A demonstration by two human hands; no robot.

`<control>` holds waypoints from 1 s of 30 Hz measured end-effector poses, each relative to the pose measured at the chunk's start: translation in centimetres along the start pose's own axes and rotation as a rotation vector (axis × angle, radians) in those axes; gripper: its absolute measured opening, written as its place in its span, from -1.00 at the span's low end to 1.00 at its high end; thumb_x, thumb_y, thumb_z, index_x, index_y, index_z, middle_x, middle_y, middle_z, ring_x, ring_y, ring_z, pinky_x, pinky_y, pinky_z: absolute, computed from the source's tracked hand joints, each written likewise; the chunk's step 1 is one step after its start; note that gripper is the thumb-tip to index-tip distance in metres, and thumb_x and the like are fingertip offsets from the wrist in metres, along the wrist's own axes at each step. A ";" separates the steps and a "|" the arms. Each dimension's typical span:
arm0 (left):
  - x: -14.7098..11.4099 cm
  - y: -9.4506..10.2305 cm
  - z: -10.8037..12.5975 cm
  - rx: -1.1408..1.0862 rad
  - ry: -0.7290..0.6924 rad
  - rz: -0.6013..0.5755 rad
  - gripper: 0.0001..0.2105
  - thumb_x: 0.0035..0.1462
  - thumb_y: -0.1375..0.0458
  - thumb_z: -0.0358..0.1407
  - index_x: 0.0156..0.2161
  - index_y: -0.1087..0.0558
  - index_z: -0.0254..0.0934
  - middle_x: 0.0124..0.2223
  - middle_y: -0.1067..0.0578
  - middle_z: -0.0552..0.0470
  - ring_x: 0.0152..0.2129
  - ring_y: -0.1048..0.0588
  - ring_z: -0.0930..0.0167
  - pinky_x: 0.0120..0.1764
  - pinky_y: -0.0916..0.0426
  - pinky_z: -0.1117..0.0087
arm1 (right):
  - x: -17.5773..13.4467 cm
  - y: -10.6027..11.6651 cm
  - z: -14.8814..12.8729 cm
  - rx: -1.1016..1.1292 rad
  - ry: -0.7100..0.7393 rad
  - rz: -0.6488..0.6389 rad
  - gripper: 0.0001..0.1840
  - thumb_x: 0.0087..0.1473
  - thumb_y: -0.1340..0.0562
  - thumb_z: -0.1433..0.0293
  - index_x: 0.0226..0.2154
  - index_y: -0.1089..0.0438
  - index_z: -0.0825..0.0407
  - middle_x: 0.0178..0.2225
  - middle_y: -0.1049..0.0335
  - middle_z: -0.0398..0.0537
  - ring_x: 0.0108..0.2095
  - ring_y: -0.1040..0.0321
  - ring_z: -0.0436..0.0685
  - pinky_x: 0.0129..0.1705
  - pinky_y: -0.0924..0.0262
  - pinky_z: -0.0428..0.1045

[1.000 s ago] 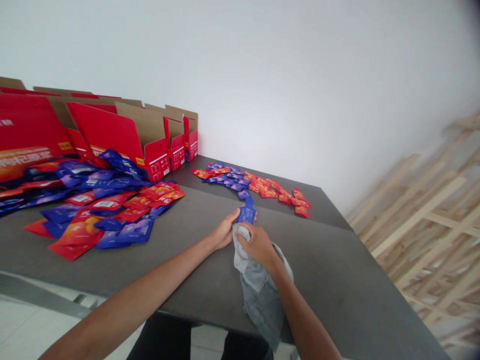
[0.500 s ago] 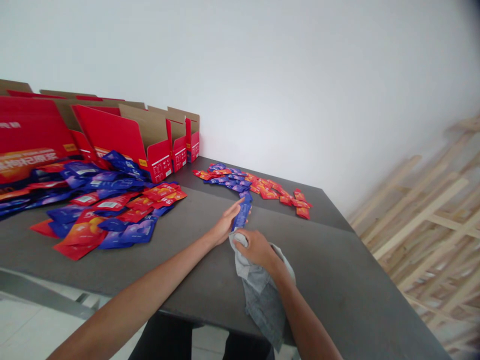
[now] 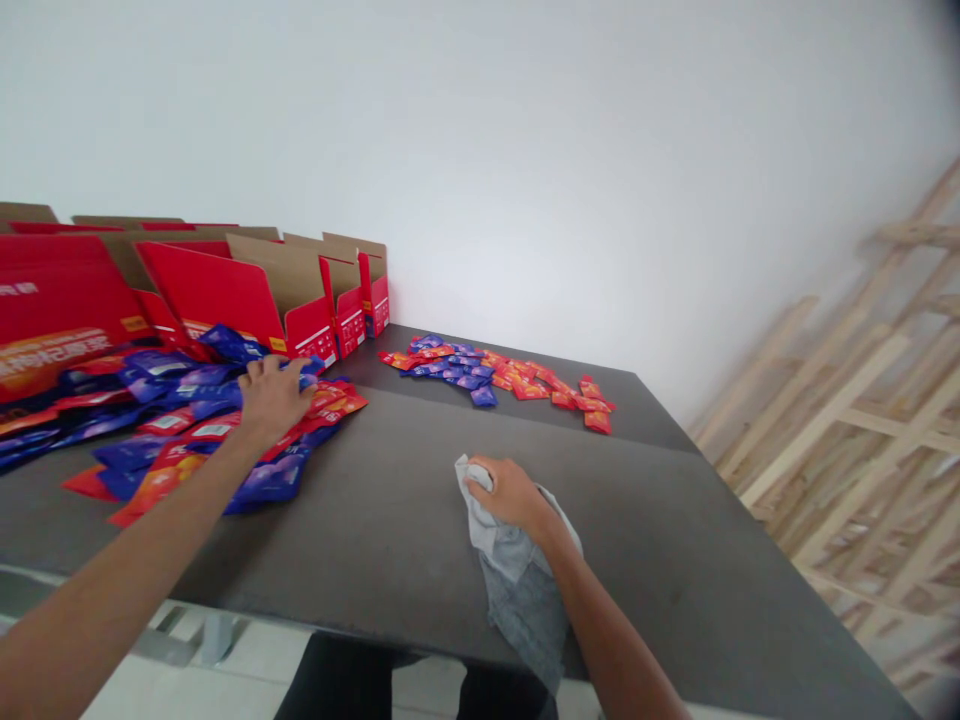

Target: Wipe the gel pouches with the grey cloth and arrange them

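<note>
a glossy blue foil packet point(image 3: 311, 368) lies right at the fingers of the left hand point(image 3: 274, 400); from where i stand, part of it shows just past them, on the side toward the tabletop's right edge. the hand covers the rest, so i can't tell which way its long axis runs. it sits at the far side of a loose heap of shiny red and blue packets point(image 3: 202, 400), which spreads over the left part of the dark grey tabletop point(image 3: 375, 500), in front of a row of open red cardboard boxes point(image 3: 307, 330). the left hand is plainly the nearer one; the right hand point(image 3: 506, 490) is well apart, over toward the middle of the near edge.

the left forearm point(image 3: 142, 560) slants in across the near edge and over the heap, palm down, fingers bent; whether they have closed on the packet i cannot tell. the right hand is curled round a limp grey cloth point(image 3: 517, 560), bunched at the thumb, its loose end trailing to the near edge. a smaller spread of red and blue packets point(image 3: 465, 380) lies along the far edge, stretching toward the far right corner.
</note>
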State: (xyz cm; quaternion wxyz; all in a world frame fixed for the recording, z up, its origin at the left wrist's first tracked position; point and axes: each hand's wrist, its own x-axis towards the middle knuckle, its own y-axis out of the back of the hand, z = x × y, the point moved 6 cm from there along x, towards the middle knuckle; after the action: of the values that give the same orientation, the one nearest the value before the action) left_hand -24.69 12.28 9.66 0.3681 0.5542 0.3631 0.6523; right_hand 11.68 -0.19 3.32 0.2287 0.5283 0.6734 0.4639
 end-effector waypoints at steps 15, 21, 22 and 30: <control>-1.9 -2.2 -1.6 0.239 -0.006 -0.076 -0.52 0.22 0.02 -0.29 0.22 -0.37 -0.39 0.22 -0.31 -0.39 0.17 -0.20 0.01 0.17 -0.03 -0.04 | -0.1 0.2 -0.3 -0.030 -0.025 -0.023 -0.77 0.22 -0.22 0.31 -0.08 -0.49 -0.14 -0.18 -0.58 -0.12 -0.15 -0.47 0.15 -0.09 -0.19 -0.06; -2.2 -2.2 -0.9 0.245 -0.058 -0.099 -0.56 0.24 0.03 -0.33 0.18 -0.41 -0.36 0.19 -0.36 -0.32 0.15 -0.26 0.03 0.19 -0.02 -0.08 | -0.1 0.2 -0.2 -0.004 -0.043 -0.011 -0.72 0.19 -0.24 0.32 -0.03 -0.49 -0.17 -0.17 -0.57 -0.12 -0.12 -0.46 0.17 -0.08 -0.19 -0.05; -2.3 -2.2 -0.7 0.242 -0.065 -0.088 -0.56 0.23 0.02 -0.32 0.17 -0.41 -0.37 0.19 -0.37 -0.33 0.15 -0.27 0.03 0.19 -0.01 -0.09 | -0.1 0.3 -0.3 -0.003 -0.039 -0.006 -0.73 0.19 -0.24 0.32 -0.04 -0.49 -0.17 -0.18 -0.57 -0.12 -0.12 -0.46 0.17 -0.09 -0.19 -0.06; -3.0 -6.4 10.6 -0.142 -0.402 -0.187 -0.61 0.13 -0.04 -0.40 0.06 -0.48 -0.27 0.12 -0.42 -0.21 0.10 -0.35 0.13 0.21 -0.13 0.01 | 0.0 0.4 -0.6 -0.030 -0.029 -0.031 -0.78 0.21 -0.21 0.30 -0.11 -0.50 -0.15 -0.23 -0.58 -0.13 -0.21 -0.48 0.13 -0.17 -0.18 -0.08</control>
State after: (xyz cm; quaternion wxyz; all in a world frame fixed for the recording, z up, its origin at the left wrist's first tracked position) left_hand -13.36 13.34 3.96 0.5301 0.6095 0.2854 0.5159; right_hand 11.36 -0.45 3.92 0.2536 0.5210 0.6710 0.4626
